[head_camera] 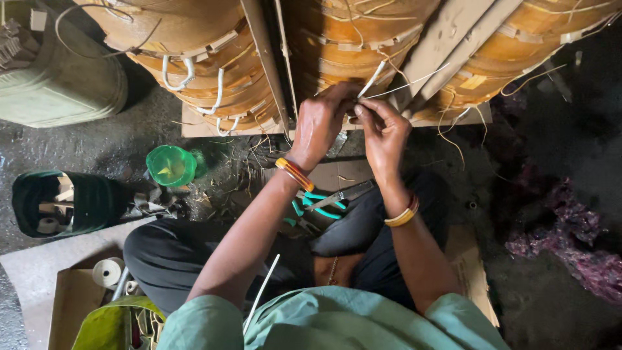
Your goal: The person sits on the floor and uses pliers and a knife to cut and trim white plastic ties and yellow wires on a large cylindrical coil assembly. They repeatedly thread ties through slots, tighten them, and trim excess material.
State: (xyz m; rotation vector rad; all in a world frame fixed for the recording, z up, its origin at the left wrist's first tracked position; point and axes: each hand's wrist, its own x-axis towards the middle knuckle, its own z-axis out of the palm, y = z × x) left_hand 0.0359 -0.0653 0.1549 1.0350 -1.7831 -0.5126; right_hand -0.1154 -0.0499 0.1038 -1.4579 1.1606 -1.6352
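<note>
Both my hands are raised to a stack of orange-brown wound coils (350, 45) standing on a board in front of me. My left hand (322, 123) pinches a thin white strip (372, 79) that comes off the coil. My right hand (383, 129) grips the same strip just below it, fingertips touching the left hand. Each wrist wears an orange-yellow bangle. Scissors with teal handles (324, 201) lie on my lap between my forearms. A loose white strip (262, 291) rests against my left thigh.
More coil stacks stand left (194, 58) and right (538, 45), with flat strips leaning between them. A green plastic cup (170, 165), a dark bucket with tape rolls (58, 202), a tape roll (107, 272), a pale sack (58, 71) and purple cloth (570, 240) lie around me.
</note>
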